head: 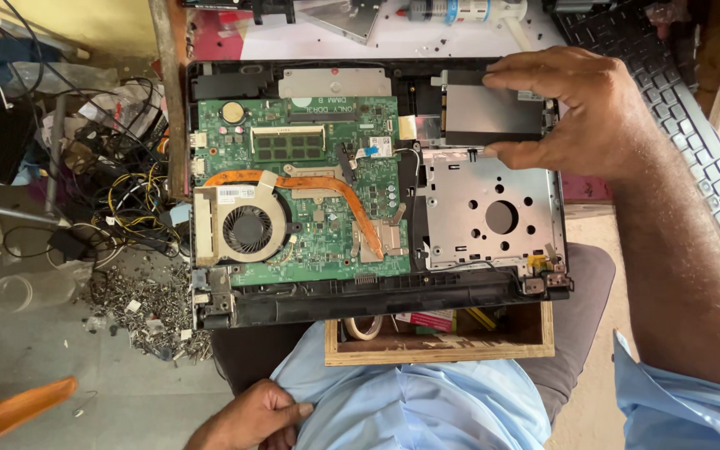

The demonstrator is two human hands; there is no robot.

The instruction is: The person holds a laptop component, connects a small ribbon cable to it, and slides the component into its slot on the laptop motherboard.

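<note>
— What was the right hand (pixel 581 112) doing?

— It gripped the drive (pixel 493 112), a flat dark grey slab, with the fingers (pixel 514 79) along its far edge and the thumb (pixel 506 152) on its near edge. The drive lay in the far right corner of the opened laptop (pixel 377 292), just above the perforated metal bay (pixel 489 221).

— And the left hand (pixel 252 417)?

— It rested low by the lap, fingers curled in loosely, holding nothing I could see. It touched the light blue shirt (pixel 410 400).

— What sat near the drive?

— To its left was the green board (pixel 318 192), with a memory stick (pixel 287 144) and a round coin cell (pixel 232 111) on it. A copper pipe (pixel 327 187) ran across the board from the fan (pixel 246 229) at the near left.

— And beyond the laptop?

— A wooden box (pixel 443 337) stood under its near edge, with a tape roll (pixel 366 327) inside. A black keyboard (pixel 693 125) lay tilted at the far right, partly behind the right forearm. On the floor to the left were a pile of screws (pixel 143 308), a tangle of wires (pixel 127 192) and a clear cup (pixel 14 293). An orange handle (pixel 14 412) showed at the lower left corner; I couldn't tell what it belonged to.
</note>
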